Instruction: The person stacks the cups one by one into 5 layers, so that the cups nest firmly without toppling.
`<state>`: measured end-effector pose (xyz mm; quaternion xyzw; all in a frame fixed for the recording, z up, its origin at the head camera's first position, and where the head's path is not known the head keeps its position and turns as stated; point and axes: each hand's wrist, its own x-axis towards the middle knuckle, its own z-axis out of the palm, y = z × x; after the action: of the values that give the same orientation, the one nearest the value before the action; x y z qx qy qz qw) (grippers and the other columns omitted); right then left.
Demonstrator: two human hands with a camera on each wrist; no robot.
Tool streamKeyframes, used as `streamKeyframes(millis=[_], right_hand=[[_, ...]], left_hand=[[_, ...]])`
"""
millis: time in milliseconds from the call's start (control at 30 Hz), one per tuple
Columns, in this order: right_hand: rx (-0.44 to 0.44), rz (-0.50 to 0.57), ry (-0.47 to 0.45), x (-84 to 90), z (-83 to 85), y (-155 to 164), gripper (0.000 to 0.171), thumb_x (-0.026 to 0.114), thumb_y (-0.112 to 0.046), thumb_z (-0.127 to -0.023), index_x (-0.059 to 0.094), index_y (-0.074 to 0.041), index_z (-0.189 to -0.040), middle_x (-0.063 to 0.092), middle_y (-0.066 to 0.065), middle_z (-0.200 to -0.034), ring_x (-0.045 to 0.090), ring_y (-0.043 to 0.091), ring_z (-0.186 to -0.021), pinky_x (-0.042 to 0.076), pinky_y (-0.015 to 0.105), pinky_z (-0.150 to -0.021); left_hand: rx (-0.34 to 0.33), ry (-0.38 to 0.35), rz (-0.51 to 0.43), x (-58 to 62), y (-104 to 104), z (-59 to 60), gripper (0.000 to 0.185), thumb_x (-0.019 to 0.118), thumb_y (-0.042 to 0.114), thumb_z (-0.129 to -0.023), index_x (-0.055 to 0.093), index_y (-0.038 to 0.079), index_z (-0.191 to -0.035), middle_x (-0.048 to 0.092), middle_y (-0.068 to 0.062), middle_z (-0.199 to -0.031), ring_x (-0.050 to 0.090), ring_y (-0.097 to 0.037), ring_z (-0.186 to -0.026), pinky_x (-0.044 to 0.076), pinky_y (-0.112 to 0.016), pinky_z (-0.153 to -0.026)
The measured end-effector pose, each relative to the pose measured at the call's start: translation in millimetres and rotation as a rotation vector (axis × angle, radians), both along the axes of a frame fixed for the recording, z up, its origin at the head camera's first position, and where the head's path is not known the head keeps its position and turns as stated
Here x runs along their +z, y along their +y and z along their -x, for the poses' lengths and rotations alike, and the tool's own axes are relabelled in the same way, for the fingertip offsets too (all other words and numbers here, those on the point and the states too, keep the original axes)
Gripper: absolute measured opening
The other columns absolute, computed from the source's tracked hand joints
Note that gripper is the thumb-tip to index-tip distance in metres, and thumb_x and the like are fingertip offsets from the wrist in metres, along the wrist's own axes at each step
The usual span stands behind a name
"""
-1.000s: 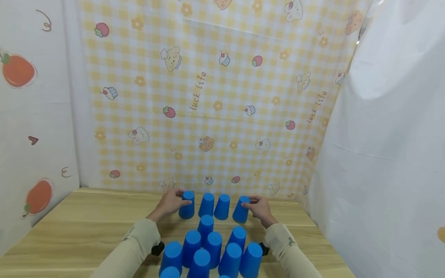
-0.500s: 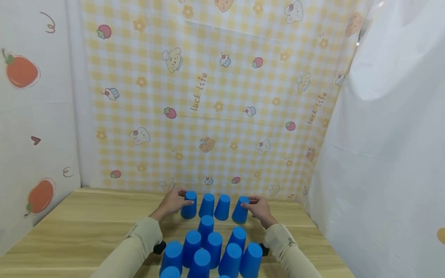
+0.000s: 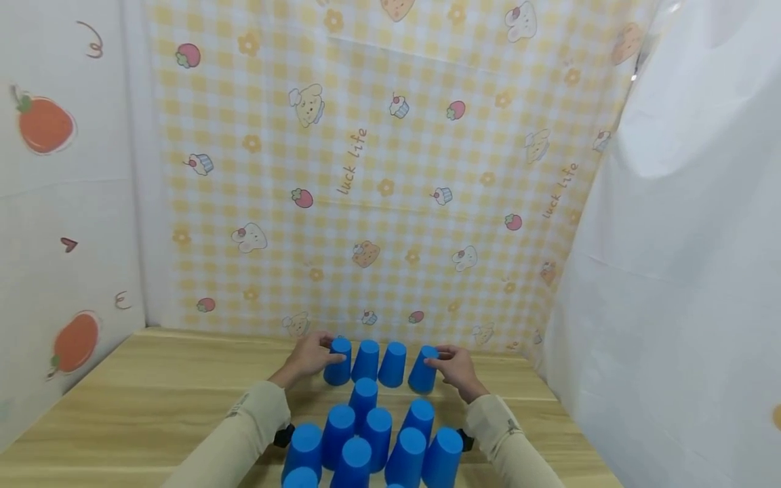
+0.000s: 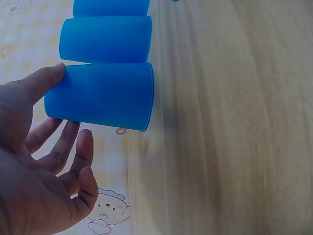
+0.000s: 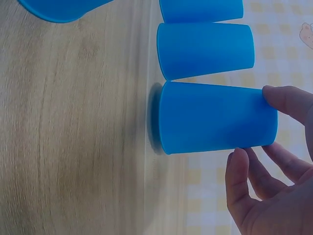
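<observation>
On the wooden desk [image 3: 152,400] a far row of four upturned blue cups stood before the yellow checked cloth [image 3: 378,169] on the back wall. The person's left hand [image 3: 311,357] held the leftmost cup [image 3: 338,362] of that row: in the left wrist view the thumb [image 4: 41,81] lay against the cup's closed end while the other fingers [image 4: 63,152] spread loosely curved behind it, so the grip was a light one near the top. The right hand [image 3: 456,369] held the rightmost cup [image 3: 424,370] the same way, thumb [image 5: 288,100] on one side of the closed end and a fingertip [image 5: 239,171] on the other. That cup leaned a little, and in the right wrist view its rim appeared slightly off the desk with a shadow beneath. The two middle cups [image 3: 379,362] stood side by side between the held ones, just beside them. Nearer the person, a cluster of more blue cups [image 3: 372,440] stood upside down between the beige sleeves [image 3: 244,434]. A white sheet [image 3: 683,271] hung to the right.
</observation>
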<state>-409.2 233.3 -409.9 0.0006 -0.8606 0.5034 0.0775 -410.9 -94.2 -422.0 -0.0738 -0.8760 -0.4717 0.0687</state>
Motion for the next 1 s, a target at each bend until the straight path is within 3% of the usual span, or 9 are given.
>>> streamKeyframes(millis=[800, 1000], right_hand=[[0.052, 0.008, 0.011, 3.0, 5.0, -5.4, 0.050, 0.078, -0.017, -0.085, 0.060, 0.005, -0.126, 0.062, 0.027, -0.121, 0.064, 0.038, -0.104, 0.056, 0.052, -0.078], [0.044, -0.003, 0.012, -0.1, 9.4, -5.4, 0.049, 0.078, -0.017, -0.085, 0.061, 0.004, -0.126, 0.063, 0.027, -0.121, 0.064, 0.037, -0.104, 0.058, 0.047, -0.073]], left_hand=[[0.009, -0.014, -0.001, -3.3, 0.2, 1.4, 0.041, 0.080, 0.014, -0.083, 0.063, 0.005, -0.119, 0.066, -0.013, -0.117, 0.061, -0.033, -0.111, 0.049, -0.057, -0.092], [0.010, -0.008, -0.035, -7.4, 0.1, 0.1, 0.041, 0.079, 0.011, -0.084, 0.063, 0.004, -0.122, 0.066, -0.014, -0.118, 0.061, -0.035, -0.112, 0.051, -0.055, -0.091]])
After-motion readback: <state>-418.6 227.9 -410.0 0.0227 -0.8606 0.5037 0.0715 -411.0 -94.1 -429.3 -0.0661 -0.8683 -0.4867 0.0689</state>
